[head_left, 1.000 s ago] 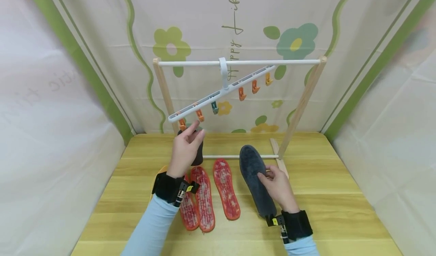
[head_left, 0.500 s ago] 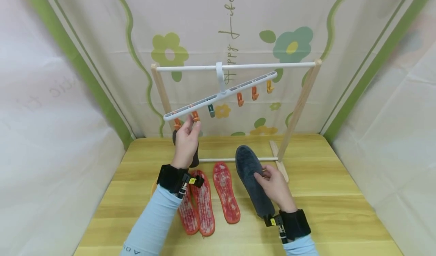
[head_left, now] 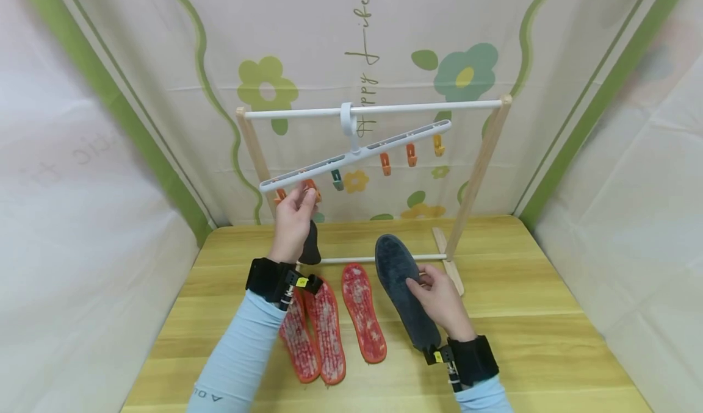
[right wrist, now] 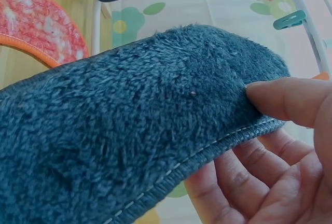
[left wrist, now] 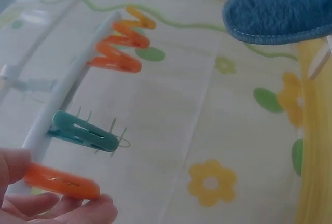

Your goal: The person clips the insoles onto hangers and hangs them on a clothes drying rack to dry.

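At the left part of a white clip hanger (head_left: 356, 155), my left hand (head_left: 292, 227) has thumb and fingers round an orange clothespin (left wrist: 62, 181). Behind that hand a second dark insole (head_left: 310, 245) hangs below the hanger's left end, its upper part hidden. My right hand (head_left: 443, 297) holds a dark blue fleecy insole (right wrist: 140, 105) by its side edge, thumb on the pile and fingers underneath. This insole (head_left: 401, 285) is tilted with its toe toward the rack. A teal clothespin (left wrist: 85, 131) hangs beside the orange one.
The hanger hooks over the white top bar (head_left: 428, 107) of a wooden-legged rack (head_left: 478, 181). More orange clothespins (head_left: 385, 164) and a yellow clothespin (head_left: 438, 146) hang at its right. Three red-patterned insoles, one apart at right (head_left: 365, 315), lie on the wooden table (head_left: 538, 340).
My left hand has come up to the second clothespin from the left and taken hold of it. The hanger has swung slightly. My right hand still holds the blue insole.
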Available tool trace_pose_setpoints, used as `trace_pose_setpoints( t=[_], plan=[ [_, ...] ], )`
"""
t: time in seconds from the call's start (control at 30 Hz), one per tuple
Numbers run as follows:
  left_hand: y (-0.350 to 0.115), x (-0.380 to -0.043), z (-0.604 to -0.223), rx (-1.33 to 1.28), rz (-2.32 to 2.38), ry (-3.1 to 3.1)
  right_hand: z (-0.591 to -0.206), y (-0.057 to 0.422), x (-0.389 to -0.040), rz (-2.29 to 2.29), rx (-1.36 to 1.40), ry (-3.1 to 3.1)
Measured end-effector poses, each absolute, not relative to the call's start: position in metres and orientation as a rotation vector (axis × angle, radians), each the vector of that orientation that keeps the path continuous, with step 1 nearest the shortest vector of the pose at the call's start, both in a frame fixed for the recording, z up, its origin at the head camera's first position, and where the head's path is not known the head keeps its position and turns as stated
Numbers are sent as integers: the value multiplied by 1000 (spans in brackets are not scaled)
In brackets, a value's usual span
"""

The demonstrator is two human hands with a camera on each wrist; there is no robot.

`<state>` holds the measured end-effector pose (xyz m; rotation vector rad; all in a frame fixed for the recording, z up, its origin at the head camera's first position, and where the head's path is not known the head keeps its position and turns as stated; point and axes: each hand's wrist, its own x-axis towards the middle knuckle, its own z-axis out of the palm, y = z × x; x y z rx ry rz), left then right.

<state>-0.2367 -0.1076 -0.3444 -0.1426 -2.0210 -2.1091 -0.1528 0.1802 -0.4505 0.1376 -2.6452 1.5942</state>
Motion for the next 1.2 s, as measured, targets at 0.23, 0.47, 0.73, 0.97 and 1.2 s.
trace_pose_setpoints(
  t=[0.23, 0.47, 0.73, 0.97, 1.2],
  plan=[
    [-113, -238, -338, -165, -2197, -1974, -447, 176, -156, 1588, 144, -2654],
    [-119, -235, -332, -220, -2258, -1947, -439, 166, -160, 1583, 219, -2639],
    [-124, -232, -329, -224, -2247, -2005, -432, 148, -167, 1536, 283, -2640],
    [-126, -229, -324, -216, -2230, -2072, -426, 133, -171, 1525, 340, -2639],
    [-128, -228, -319, -239, -2228, -2076, -419, 122, -175, 1553, 395, -2627]
  ],
)
